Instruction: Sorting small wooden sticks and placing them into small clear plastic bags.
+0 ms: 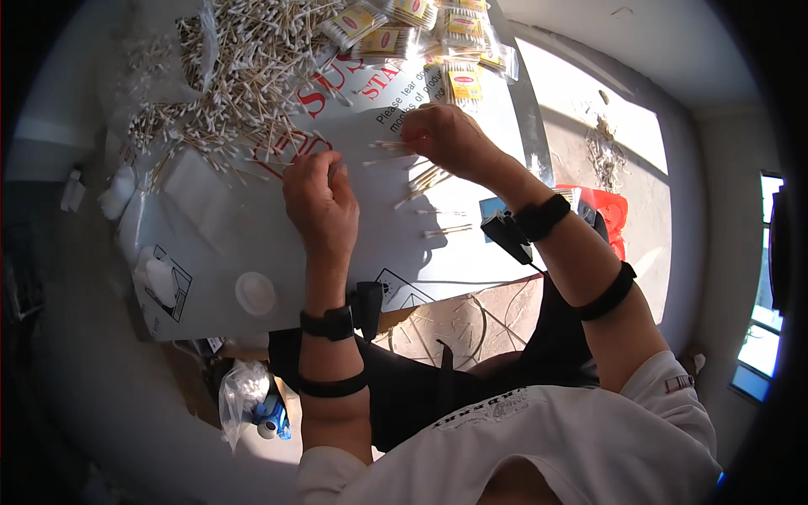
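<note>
My left hand (pixel 321 200) is closed, thumb and fingers drawn together, over the white printed board (pixel 286 244). Whatever it may pinch is hidden. My right hand (pixel 454 141) curls with its fingertips on several cotton swabs (pixel 389 146) that stick out to the left of them. Just below that hand lies a small loose bunch of cotton swabs (pixel 427 183), and a few single swabs (pixel 448 230) rest nearer to me. A large heap of loose cotton swabs (pixel 252 76) covers the far left of the board.
Packed bags of swabs (pixel 463 80) with yellow labels lie at the far right. A round white lid (pixel 255 293) sits at the near left, with clear plastic (pixel 198 189) beyond it. A red bag (pixel 608 215) is beside my right arm; a plastic bag (pixel 244 391) lies below the board.
</note>
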A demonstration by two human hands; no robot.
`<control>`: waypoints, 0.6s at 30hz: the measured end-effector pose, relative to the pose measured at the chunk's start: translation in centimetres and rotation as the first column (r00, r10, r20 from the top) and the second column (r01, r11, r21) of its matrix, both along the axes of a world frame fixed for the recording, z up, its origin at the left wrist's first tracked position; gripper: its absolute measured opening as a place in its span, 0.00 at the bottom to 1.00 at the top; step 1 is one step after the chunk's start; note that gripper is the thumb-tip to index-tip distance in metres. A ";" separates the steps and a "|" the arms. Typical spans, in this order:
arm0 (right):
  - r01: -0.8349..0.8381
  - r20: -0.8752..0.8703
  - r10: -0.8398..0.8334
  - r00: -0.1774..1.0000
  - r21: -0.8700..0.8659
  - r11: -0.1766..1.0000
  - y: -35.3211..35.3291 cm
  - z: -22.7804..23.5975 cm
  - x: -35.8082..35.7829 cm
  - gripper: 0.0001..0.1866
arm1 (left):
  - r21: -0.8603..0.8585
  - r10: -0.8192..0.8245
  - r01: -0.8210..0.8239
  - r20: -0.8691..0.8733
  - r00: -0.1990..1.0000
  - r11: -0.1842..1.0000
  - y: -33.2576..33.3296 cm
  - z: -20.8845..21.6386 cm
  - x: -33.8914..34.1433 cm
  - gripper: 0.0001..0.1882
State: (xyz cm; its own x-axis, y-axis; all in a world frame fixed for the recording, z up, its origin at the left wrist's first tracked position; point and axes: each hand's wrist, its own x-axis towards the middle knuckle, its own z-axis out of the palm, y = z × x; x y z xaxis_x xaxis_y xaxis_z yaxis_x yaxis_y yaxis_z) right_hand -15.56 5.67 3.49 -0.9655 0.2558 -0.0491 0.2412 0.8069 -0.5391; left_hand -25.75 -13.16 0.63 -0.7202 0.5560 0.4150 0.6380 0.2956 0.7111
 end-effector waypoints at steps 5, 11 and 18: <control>0.117 -0.166 -0.126 0.978 -0.061 0.991 -1.3 2.4 3.4 0.04 | -0.024 -0.032 0.031 -0.008 0.999 0.999 -0.5 0.0 0.0 0.07; 0.050 -0.069 -0.066 0.995 -0.207 0.977 -4.1 1.8 8.2 0.06 | -0.056 -0.025 0.025 -0.002 1.000 0.998 -0.6 0.4 0.4 0.07; 0.063 -0.191 -0.075 0.979 -0.066 0.996 -4.5 1.4 8.4 0.04 | -0.064 -0.032 0.032 -0.004 0.999 0.997 -0.4 0.4 0.3 0.06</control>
State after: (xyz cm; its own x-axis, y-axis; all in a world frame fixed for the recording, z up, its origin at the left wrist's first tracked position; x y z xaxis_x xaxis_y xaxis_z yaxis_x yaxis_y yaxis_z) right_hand -7.15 1.16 4.93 -0.9383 0.3245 0.1196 0.1818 0.7571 -0.6275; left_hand -25.42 -13.57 1.04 -0.6996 0.6044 0.3812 0.6512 0.3196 0.6883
